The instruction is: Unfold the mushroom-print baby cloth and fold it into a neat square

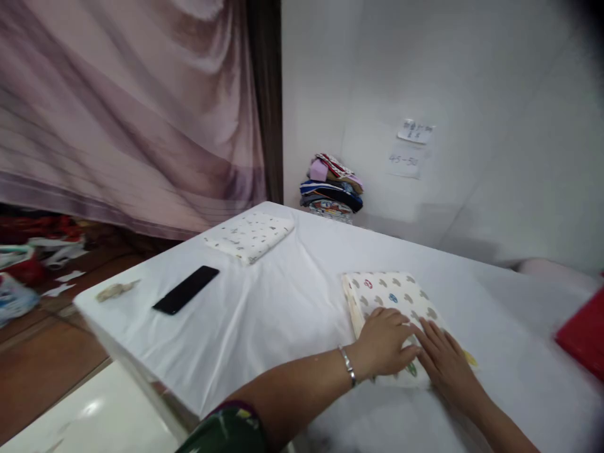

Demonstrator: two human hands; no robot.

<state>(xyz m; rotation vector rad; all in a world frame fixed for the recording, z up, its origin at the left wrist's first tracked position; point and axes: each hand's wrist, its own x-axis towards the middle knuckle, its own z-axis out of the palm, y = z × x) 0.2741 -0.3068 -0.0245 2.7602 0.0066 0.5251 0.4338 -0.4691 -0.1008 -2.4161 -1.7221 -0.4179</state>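
A folded cream cloth (394, 289) with a print of small mushroom-like or mouse-head shapes, mostly beige with a few red, blue and green ones, lies on the white-covered table (283, 314). On its left part rests my left hand (387, 340), fingers loosely bent over the cloth and thumb apart. My right hand (446, 358) lies flat on its right side, fingers stretched out towards the far edge. The two hands nearly meet. A bit of yellow (470, 358) shows beside my right hand; what it is I cannot tell.
Another folded white printed cloth (257, 236) lies at the table's far left. Nearer are a black phone (186, 290) and a small beige item (114, 290). Something red (585, 336) sits at the right. Folded textiles (333, 189) are stacked by the wall.
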